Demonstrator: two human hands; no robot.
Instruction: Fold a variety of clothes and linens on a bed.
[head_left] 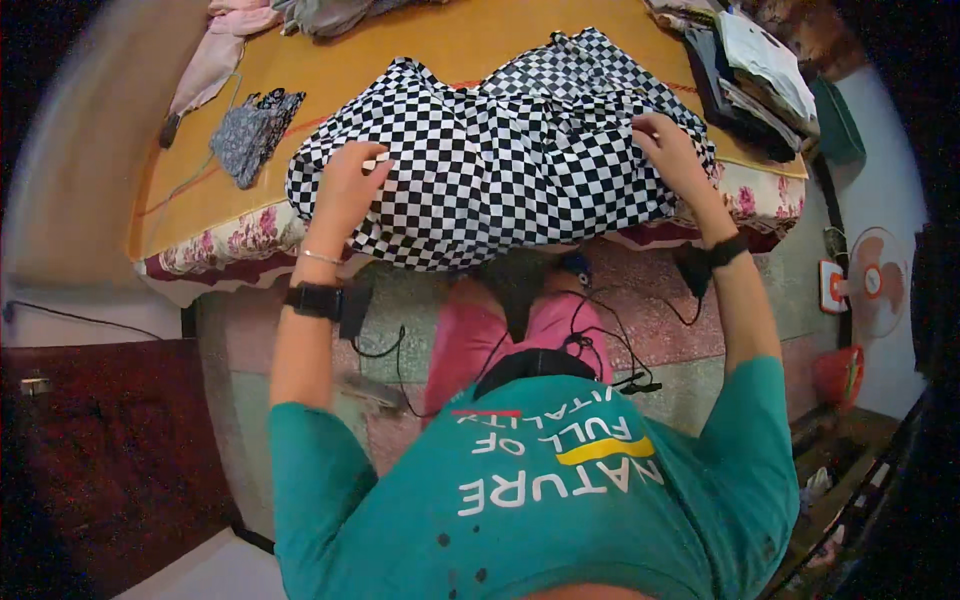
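A black-and-white checkered cloth (480, 170) lies loosely bunched at the near edge of the bed, its lower side hanging over that edge. On its left part rests my left hand (350, 188), open, fingers bent and the thumb a little apart from them. At the cloth's right part is my right hand (672, 158), also open, thumb and forefinger apart beside a crumpled fold. Neither hand visibly pinches the fabric, though the undersides of the fingers are hidden. The cloth has two raised peaks along its far side.
A small grey patterned cloth (252, 135) lies to the left on the yellow bed cover (330, 70). Folded clothes (745, 85) are stacked at the far right. Pink fabric (212, 62) lies far left. A fan (876, 282) stands right. Black cables (610, 320) hang near my legs.
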